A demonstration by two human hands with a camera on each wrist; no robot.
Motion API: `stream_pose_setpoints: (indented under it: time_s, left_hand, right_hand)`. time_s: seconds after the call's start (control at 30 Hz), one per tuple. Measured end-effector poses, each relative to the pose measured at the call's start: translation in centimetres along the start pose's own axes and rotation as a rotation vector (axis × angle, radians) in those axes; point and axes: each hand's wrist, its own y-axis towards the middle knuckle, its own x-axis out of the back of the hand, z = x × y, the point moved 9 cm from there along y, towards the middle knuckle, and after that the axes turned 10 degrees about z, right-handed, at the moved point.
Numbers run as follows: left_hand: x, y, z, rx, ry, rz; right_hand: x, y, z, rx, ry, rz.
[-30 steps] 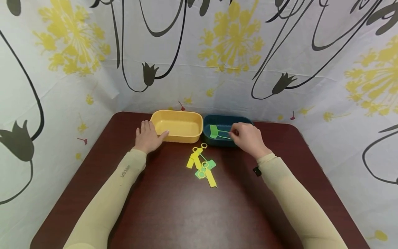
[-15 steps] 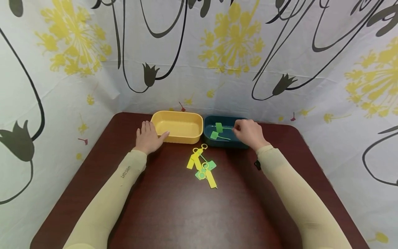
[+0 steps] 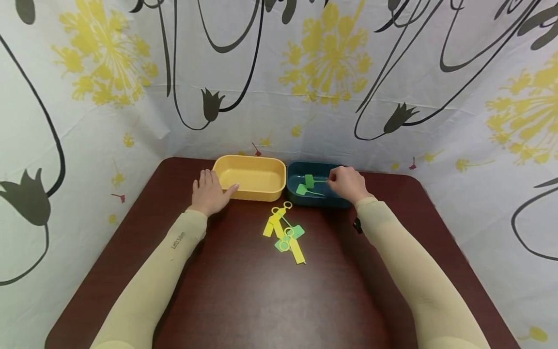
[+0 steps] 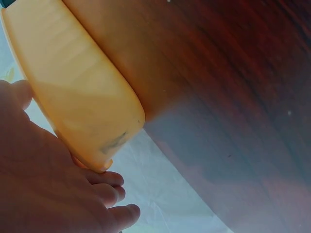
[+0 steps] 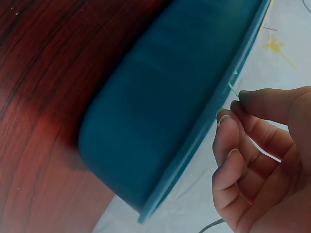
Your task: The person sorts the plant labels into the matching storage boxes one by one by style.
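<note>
My left hand (image 3: pixel 210 193), fingers straight, rests at the left end of the yellow bin (image 3: pixel 253 196); in the left wrist view its thumb and fingers lie along the bin's rim (image 4: pixel 46 114). My right hand (image 3: pixel 348 184) is over the right side of the dark blue bin (image 3: pixel 316 199). Its thumb and forefinger pinch the thin stem (image 5: pixel 233 89) of a green tag (image 3: pixel 309 181), whose square flag shows inside that bin. Beside it in the bin lies a second green tag (image 3: pixel 302 189), loose.
In front of the bins, on the dark wooden table (image 3: pixel 261 300), lies a small overlapping pile of yellow tags with ring ends (image 3: pixel 297 251) and green tags (image 3: pixel 298 231). A patterned cloth (image 3: pixel 244 72) hangs behind the table and along both sides.
The two green tags, close together near my right fingers before, have come apart; one now lies loose in the blue bin. My right hand has shifted slightly up. The left hand stays put.
</note>
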Motion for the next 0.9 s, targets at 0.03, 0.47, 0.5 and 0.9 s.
stream_pose_setpoints:
  time_s: [0.03,0.47,0.5,0.9]
  left_hand:
    - [0.0,0.0,0.0,0.001,0.0,0.002]
    - [-0.3,0.3,0.3,0.011,0.006,0.0]
    - [-0.2,0.3,0.3,0.009,0.004,-0.001]
    - [-0.1,0.2,0.2,0.007,-0.005,-0.005]
  right_hand:
    - [-0.2,0.1,-0.2,-0.005,0.002,0.01]
    - [-1.5,1.3,-1.6,-0.05,-0.015,0.103]
    - [-1.6,1.4,-1.7,-0.051,-0.018,0.11]
    - [-2.8,2.4,-1.8,-0.049,-0.053,0.125]
